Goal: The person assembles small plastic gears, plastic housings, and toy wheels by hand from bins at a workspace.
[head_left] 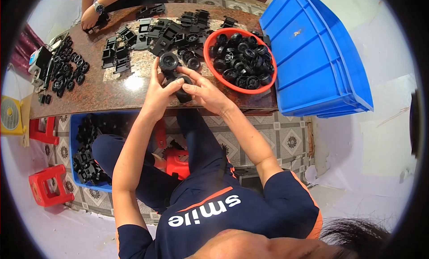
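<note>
Between my hands, above the near edge of the stone table (pixel 89 97), is a black plastic wheeled part. One of its wheels (pixel 169 61) points up and away, and another wheel (pixel 184 90) sits lower, by my thumbs. My left hand (pixel 157 94) grips the part from the left, fingers up along the upper wheel. From the right, my right hand (pixel 206 94) presses thumb and fingers on the lower wheel. Whatever joins the wheels is mostly hidden by my fingers. Just to the right, a red bowl (pixel 206 64) holds many black wheels (pixel 241 57).
Black plastic frames (pixel 167 33) lie across the table's middle, and loose wheels (pixel 69 69) at its left. A blue crate (pixel 317 57) stands at right. Below are a blue bin (pixel 73 160) of black parts and red stools (pixel 49 185). Another person's hand (pixel 90 17) works far left.
</note>
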The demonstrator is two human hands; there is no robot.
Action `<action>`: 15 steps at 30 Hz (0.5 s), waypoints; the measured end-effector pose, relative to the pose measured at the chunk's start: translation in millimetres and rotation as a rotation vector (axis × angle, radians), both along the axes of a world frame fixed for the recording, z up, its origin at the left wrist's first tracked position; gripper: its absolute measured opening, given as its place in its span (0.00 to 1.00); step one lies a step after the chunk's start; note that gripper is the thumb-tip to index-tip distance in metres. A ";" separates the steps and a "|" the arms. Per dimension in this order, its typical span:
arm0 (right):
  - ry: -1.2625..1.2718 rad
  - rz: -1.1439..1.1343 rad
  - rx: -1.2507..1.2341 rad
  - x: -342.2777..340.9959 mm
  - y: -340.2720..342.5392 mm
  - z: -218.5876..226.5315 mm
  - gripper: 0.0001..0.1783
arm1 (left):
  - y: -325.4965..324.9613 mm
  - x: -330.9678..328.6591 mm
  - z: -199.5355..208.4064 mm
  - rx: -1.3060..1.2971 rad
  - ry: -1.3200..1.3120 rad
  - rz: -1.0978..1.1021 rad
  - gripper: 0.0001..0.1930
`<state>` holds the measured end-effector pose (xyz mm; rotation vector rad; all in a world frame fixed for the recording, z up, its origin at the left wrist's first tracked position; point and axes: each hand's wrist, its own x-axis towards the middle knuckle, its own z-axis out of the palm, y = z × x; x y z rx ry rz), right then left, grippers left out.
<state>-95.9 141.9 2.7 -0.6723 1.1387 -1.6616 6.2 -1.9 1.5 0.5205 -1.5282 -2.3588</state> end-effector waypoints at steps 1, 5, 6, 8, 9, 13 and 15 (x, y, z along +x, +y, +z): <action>-0.002 -0.005 -0.020 -4.8 0.9 -8.6 0.40 | 0.2 -1.5 -1.2 0.000 -0.024 -0.002 0.54; -0.063 0.060 -0.059 -9.0 0.3 -20.2 0.46 | 10.2 -2.7 0.2 0.022 0.080 0.012 0.55; -0.062 0.055 -0.058 -7.6 0.4 -21.4 0.46 | 11.1 -3.1 -1.3 0.024 0.080 0.007 0.55; -0.069 0.004 -0.153 -2.7 -0.9 -25.8 0.45 | 13.4 -2.4 -4.0 0.011 0.131 0.034 0.51; -0.061 -0.018 -0.151 -2.2 -1.4 -28.2 0.45 | 15.5 -1.7 -9.3 -0.025 0.163 0.034 0.50; -0.061 -0.019 -0.142 -1.5 -0.7 -34.7 0.43 | 20.0 0.1 -19.0 -0.129 0.260 0.077 0.51; -0.069 -0.070 -0.168 2.3 2.6 -28.1 0.42 | 17.7 1.8 -8.9 -0.179 0.244 0.026 0.52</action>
